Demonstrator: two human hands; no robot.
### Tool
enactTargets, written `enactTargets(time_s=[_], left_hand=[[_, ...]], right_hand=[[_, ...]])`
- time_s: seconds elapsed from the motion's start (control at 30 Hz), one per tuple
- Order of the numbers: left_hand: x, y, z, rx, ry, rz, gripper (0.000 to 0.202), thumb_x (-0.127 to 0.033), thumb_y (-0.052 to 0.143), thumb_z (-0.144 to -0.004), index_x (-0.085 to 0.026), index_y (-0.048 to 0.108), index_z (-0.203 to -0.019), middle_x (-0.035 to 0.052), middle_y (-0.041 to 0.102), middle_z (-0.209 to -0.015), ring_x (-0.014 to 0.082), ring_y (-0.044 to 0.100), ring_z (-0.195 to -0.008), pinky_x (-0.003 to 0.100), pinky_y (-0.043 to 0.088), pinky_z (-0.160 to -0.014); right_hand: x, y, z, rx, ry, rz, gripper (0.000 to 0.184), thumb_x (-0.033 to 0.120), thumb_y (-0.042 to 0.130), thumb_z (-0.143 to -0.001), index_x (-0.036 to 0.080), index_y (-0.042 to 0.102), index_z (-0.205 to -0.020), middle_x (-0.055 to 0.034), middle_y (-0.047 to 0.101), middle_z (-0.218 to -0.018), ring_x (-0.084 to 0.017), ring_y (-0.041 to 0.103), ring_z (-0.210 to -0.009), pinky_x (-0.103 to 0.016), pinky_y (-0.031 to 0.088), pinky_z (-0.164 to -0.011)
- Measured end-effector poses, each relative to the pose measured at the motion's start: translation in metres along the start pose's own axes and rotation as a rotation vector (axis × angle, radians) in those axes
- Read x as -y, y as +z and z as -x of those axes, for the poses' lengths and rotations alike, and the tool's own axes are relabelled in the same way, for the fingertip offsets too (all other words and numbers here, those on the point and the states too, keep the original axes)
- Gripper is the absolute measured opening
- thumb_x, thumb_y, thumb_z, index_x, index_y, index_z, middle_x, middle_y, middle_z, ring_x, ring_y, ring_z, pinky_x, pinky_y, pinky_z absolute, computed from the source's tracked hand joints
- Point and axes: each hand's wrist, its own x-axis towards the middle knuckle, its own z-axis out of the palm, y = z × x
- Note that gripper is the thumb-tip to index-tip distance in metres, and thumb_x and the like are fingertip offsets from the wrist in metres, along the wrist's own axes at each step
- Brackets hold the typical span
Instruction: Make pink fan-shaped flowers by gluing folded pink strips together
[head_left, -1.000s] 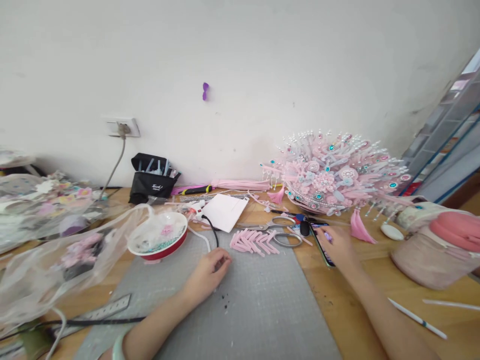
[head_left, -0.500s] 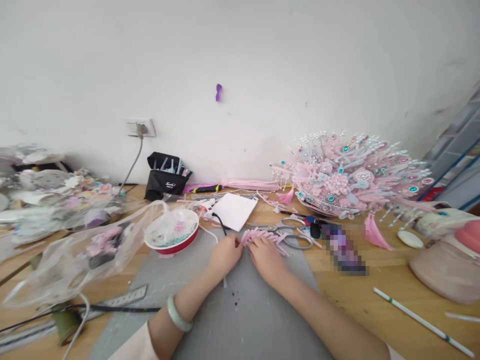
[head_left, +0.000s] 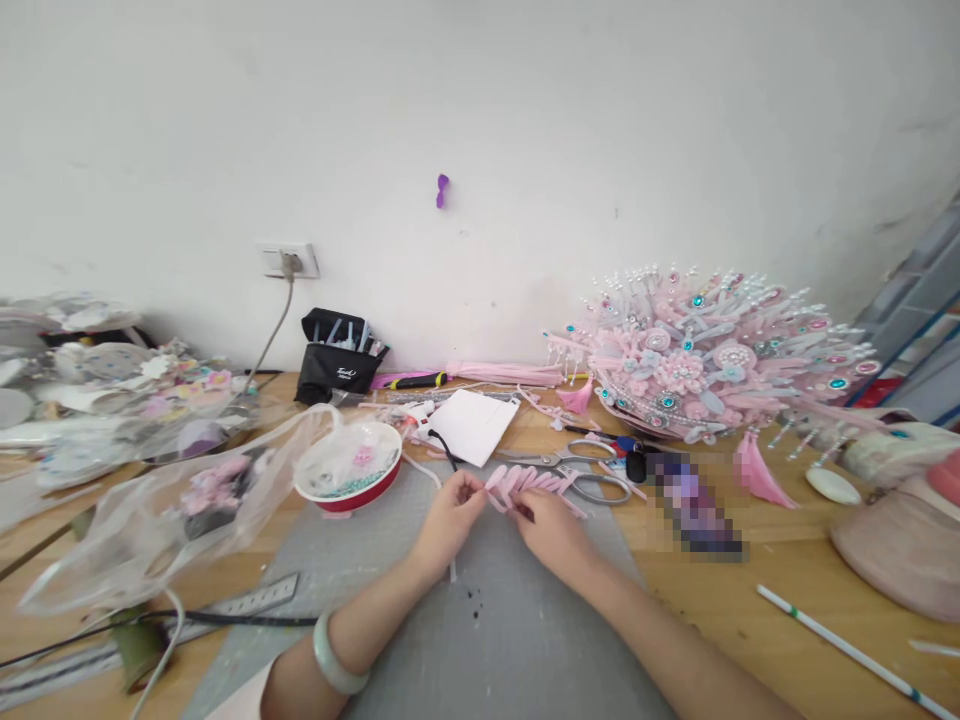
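A pink fuzzy piece (head_left: 517, 482), made of several short looped strips that look like pipe cleaner, is held over the grey cutting mat (head_left: 480, 650). My left hand (head_left: 454, 510) pinches its left end between thumb and fingers. From below and the right, my right hand (head_left: 547, 525) grips the same piece with bent fingers, and part of it is hidden there. Just behind my right hand lie large grey-handled scissors (head_left: 600, 487). A white card (head_left: 472, 422) rests behind both hands, with a glue gun (head_left: 420, 415) beside it.
At left stand a red-rimmed bowl of beads (head_left: 367, 492) and a clear plastic bag (head_left: 247, 530). A beaded pink headdress (head_left: 690, 370) is at the back right. A black tool pouch (head_left: 337, 372) leans near the wall. A white stick (head_left: 847, 640) lies front right.
My right hand has shifted slightly right and its fingers have curled under the pink piece, so more of its loops show. My left hand still pinches its end. The view has moved a little.
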Motion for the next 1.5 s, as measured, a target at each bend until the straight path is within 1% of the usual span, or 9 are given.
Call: enactTargets(time_s=[0.1,0.23,0.37,0.6,0.73,0.87,1.1,1.27,1.5], left_hand=[[0.002,0.0,0.0,-0.054,-0.086,0.167,0.012,-0.027,0.05,-0.066,-0.017,0.045,-0.061,-0.0011,0.059,-0.063,0.0097,0.044,-0.05,0.021,0.035,-0.052],[0.004,0.002,0.002,-0.097,-0.083,0.259,0.016,-0.031,0.055,-0.067,-0.016,0.05,-0.065,0.0,0.062,-0.067,0.0104,0.048,-0.056,0.022,0.036,-0.057],[0.004,0.005,0.006,-0.063,-0.014,0.299,0.016,-0.03,0.06,-0.066,-0.016,0.052,-0.067,-0.0023,0.06,-0.064,0.0128,0.055,-0.067,0.023,0.039,-0.066],[0.001,0.009,0.009,-0.008,-0.016,0.29,0.018,-0.028,0.064,-0.062,-0.016,0.051,-0.064,-0.003,0.057,-0.063,0.013,0.054,-0.065,0.024,0.041,-0.066],[0.002,0.01,0.01,0.036,-0.031,0.272,0.016,-0.025,0.064,-0.06,-0.016,0.051,-0.064,-0.0037,0.055,-0.062,0.0119,0.052,-0.063,0.023,0.039,-0.064],[0.004,0.011,0.01,0.047,-0.027,0.259,0.016,-0.024,0.065,-0.059,-0.016,0.051,-0.061,-0.004,0.053,-0.058,0.0116,0.05,-0.059,0.023,0.038,-0.06],[0.005,0.013,0.009,0.068,-0.024,0.314,0.015,-0.022,0.063,-0.059,-0.016,0.051,-0.063,-0.0039,0.053,-0.059,0.0109,0.05,-0.057,0.023,0.039,-0.058],[0.003,0.013,0.01,0.043,-0.026,0.347,0.02,-0.024,0.065,-0.058,-0.016,0.049,-0.068,-0.0032,0.055,-0.063,0.0121,0.053,-0.06,0.024,0.042,-0.061],[0.0,0.011,0.013,0.03,0.065,0.257,0.012,-0.022,0.06,-0.064,-0.017,0.051,-0.07,-0.002,0.058,-0.067,0.0135,0.056,-0.066,0.025,0.043,-0.066]], right_hand=[[0.0,-0.005,-0.001,-0.003,0.088,-0.121,0.015,0.018,0.049,-0.075,0.016,0.063,-0.07,-0.0043,0.064,-0.068,-0.017,0.056,-0.063,-0.025,0.037,-0.056],[0.001,-0.006,-0.001,-0.015,0.122,-0.263,0.015,0.022,0.051,-0.074,0.016,0.065,-0.074,-0.0037,0.066,-0.071,-0.017,0.056,-0.064,-0.025,0.039,-0.057],[0.002,-0.004,0.0,-0.014,0.092,-0.341,0.015,0.019,0.052,-0.072,0.017,0.065,-0.078,-0.0034,0.066,-0.071,-0.017,0.056,-0.065,-0.026,0.04,-0.06],[0.009,-0.011,0.004,-0.048,0.064,-0.458,0.025,0.03,0.045,-0.079,0.018,0.062,-0.094,-0.0046,0.065,-0.084,-0.016,0.057,-0.072,-0.027,0.042,-0.065],[0.007,-0.009,0.002,-0.06,0.088,-0.502,0.022,0.031,0.047,-0.077,0.017,0.063,-0.08,-0.0032,0.063,-0.077,-0.015,0.054,-0.07,-0.025,0.04,-0.063],[0.004,-0.007,0.0,0.04,0.208,-0.694,0.019,0.032,0.054,-0.071,0.015,0.06,-0.063,0.0024,0.054,-0.056,-0.011,0.046,-0.053,-0.023,0.034,-0.053],[0.009,-0.009,0.004,0.286,0.456,-1.19,0.023,0.026,0.068,-0.056,0.013,0.06,-0.074,0.0034,0.053,-0.057,-0.005,0.039,-0.045,-0.018,0.028,-0.046],[0.01,-0.005,0.004,0.175,0.408,-1.176,0.019,0.023,0.067,-0.057,0.016,0.06,-0.072,0.0044,0.052,-0.056,-0.007,0.043,-0.047,-0.019,0.033,-0.047],[0.011,-0.004,0.002,0.016,0.232,-0.908,0.02,0.037,0.057,-0.068,0.018,0.062,-0.064,0.0002,0.058,-0.059,-0.014,0.053,-0.057,-0.025,0.041,-0.052]])
